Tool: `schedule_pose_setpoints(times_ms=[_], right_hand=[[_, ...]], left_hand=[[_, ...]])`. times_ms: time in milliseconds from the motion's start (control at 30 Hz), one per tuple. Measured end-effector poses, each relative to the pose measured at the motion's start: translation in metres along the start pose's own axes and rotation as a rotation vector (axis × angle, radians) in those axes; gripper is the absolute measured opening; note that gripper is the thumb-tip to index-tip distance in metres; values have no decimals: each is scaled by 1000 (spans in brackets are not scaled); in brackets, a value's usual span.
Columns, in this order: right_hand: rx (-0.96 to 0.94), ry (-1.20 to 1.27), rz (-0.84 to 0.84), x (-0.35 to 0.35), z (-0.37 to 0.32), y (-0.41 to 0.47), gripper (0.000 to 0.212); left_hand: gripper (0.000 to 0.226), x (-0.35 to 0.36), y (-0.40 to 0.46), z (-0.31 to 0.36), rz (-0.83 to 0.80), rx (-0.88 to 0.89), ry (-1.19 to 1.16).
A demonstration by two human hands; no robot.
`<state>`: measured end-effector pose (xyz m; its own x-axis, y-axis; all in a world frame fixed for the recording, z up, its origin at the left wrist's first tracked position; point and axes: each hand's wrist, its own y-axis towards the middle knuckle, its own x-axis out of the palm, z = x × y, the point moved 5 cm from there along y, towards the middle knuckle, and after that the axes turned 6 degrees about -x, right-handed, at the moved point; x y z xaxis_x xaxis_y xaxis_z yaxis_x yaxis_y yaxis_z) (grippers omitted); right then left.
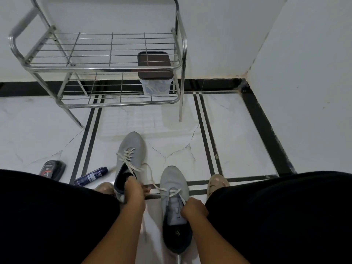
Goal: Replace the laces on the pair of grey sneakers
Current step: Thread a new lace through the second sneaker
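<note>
On the white tiled floor [171, 119], left of the person's knees, lie a black polish tin [52, 169] and a blue tube [91, 176], both near the left leg's edge. Behind them stands a steel rack [99, 68] against the wall, a lidded box [155, 73] on its lower shelf — bare tile lies between the rack's legs and the shoes. The left sneaker [130, 149] points toward the rack, its lace [126, 156] loose; the left hand [134, 188] grips its collar at the heel opening. Just right, apart from it, the right sneaker [174, 185] sits nearer the person; the right hand [193, 208] curls round its tongue edge and lace. A slippered foot [217, 182] flanks it — wall beyond.
</note>
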<state>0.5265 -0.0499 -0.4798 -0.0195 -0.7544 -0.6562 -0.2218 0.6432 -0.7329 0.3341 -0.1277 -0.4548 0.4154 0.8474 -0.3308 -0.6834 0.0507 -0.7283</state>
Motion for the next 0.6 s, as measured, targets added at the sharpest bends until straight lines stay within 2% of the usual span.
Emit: schedule_pose_setpoints(times_ms=[100, 133, 200, 233, 333, 367, 433, 600], right_hand=[[-2, -8, -4, 0, 0, 0, 36], [-12, -13, -4, 0, 0, 0, 37], [-25, -27, 1, 0, -1, 0, 38], [-24, -31, 0, 0, 0, 0, 38], [-13, -24, -5, 0, 1, 0, 38], [-12, -18, -5, -1, 1, 0, 37], [-13, -5, 1, -2, 0, 1, 36], [-61, -66, 24, -1, -4, 2, 33]], left_hand=[[20, 12, 3, -11, -42, 408, 707], [20, 19, 4, -25, -123, 463, 872], [24, 29, 5, -53, -246, 459, 1068], [26, 33, 7, -62, -286, 450, 1099], [19, 32, 14, -61, -302, 357, 978], [17, 30, 18, -58, -287, 299, 949], [30, 24, 27, -53, -201, 219, 1001], [35, 12, 20, -61, -102, 183, 1064]])
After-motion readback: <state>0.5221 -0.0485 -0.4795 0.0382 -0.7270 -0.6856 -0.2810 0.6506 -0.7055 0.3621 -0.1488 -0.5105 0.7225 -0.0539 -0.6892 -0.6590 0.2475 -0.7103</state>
